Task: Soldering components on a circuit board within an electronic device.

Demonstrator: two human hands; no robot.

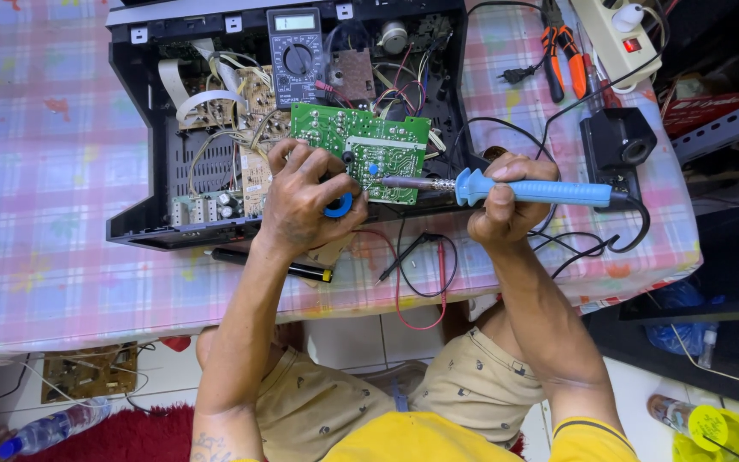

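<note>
A blue-handled soldering iron (pixel 523 189) is held in the closed grip of the right hand (pixel 506 205), its tip laid against the green circuit board (pixel 361 150). The board is propped over the open black chassis (pixel 143 145) on the checked surface (pixel 44 171). A small blue spool (pixel 338 205) is pinched in the left hand (pixel 305 201), whose fingers rest at the board's lower edge. A multimeter (pixel 294 51) lies across the chassis just above.
</note>
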